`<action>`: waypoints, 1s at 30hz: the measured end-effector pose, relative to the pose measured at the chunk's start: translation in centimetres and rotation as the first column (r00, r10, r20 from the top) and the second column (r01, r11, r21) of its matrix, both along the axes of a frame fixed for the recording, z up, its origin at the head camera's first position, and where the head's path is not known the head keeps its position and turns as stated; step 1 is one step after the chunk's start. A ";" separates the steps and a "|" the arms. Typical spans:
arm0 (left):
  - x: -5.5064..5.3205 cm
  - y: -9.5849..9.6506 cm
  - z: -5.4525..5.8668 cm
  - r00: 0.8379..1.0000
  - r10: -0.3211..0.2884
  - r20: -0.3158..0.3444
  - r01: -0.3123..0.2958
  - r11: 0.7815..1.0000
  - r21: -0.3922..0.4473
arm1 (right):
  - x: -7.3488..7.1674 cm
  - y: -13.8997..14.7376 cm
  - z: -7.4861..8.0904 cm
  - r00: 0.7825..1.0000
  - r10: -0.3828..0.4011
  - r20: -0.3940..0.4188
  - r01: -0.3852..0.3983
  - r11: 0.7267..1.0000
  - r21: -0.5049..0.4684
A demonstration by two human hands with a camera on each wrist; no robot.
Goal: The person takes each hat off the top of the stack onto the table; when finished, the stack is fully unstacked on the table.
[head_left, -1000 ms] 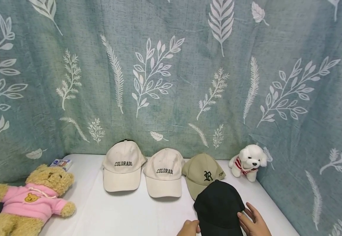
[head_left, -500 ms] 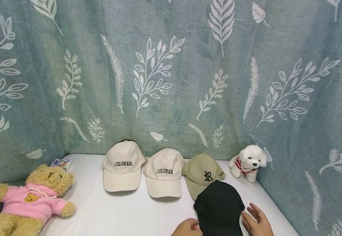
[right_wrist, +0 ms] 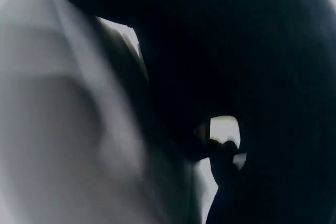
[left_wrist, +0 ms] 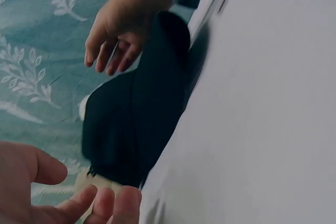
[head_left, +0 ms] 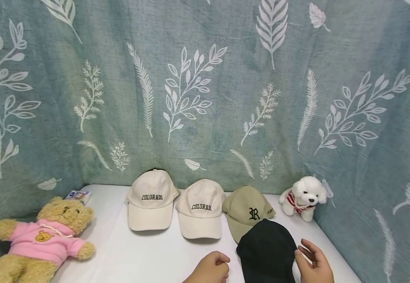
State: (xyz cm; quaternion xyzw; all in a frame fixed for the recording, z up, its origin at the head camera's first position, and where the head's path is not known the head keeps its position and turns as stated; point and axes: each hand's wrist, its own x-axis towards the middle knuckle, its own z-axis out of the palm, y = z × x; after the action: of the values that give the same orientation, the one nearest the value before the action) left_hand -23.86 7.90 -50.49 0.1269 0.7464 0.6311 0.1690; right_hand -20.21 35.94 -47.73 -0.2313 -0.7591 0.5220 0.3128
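In the head view a black baseball cap (head_left: 266,251) lies on the white table, its crown overlapping the brim of an olive cap (head_left: 249,204) with a dark letter R. My left hand (head_left: 210,269) is left of the black cap, a gap between them, its fingers loosely bent around nothing. On the cap's other side is my right hand (head_left: 314,262), fingers relaxed and spread, thumb tip right at the cap's edge. Both hands show beside the black cap (left_wrist: 121,124) in the left wrist view. Dark cloth of the cap (right_wrist: 273,77) fills much of the right wrist view, blurred.
Two cream caps (head_left: 152,200) (head_left: 200,208) lettered COLORADO stand left of the olive one. A white plush dog (head_left: 305,196) sits at the back right. At left lie a teddy bear (head_left: 46,239) in pink and a small packet (head_left: 79,196). A patterned green curtain (head_left: 198,86) encloses the table.
My left hand has let go of the black cap's edge and moved left, away from it. My right hand has eased off the cap's side. The head view has shifted slightly.
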 end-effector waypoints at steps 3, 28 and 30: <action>-0.6 -1.8 0.7 1.000 0.024 -0.006 -0.024 1.000 0.009 | 0.3 -1.7 1.1 0.995 0.094 0.029 -0.096 0.992 0.082; -3.3 -15.7 0.4 0.928 0.371 0.022 -0.368 0.926 -0.091 | -3.7 -13.8 1.0 0.775 0.623 0.104 -0.628 0.778 0.022; -3.4 -16.6 0.2 0.907 0.420 0.027 -0.416 0.904 -0.095 | -4.3 -14.5 0.6 0.750 0.656 0.085 -0.659 0.752 0.010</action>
State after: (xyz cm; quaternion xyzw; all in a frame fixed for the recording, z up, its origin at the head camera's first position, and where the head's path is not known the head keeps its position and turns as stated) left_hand -27.21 -8.72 -50.28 -0.0583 0.7788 0.6223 0.0525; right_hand -24.51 21.46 -47.15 0.0371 -0.8134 0.5744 0.0846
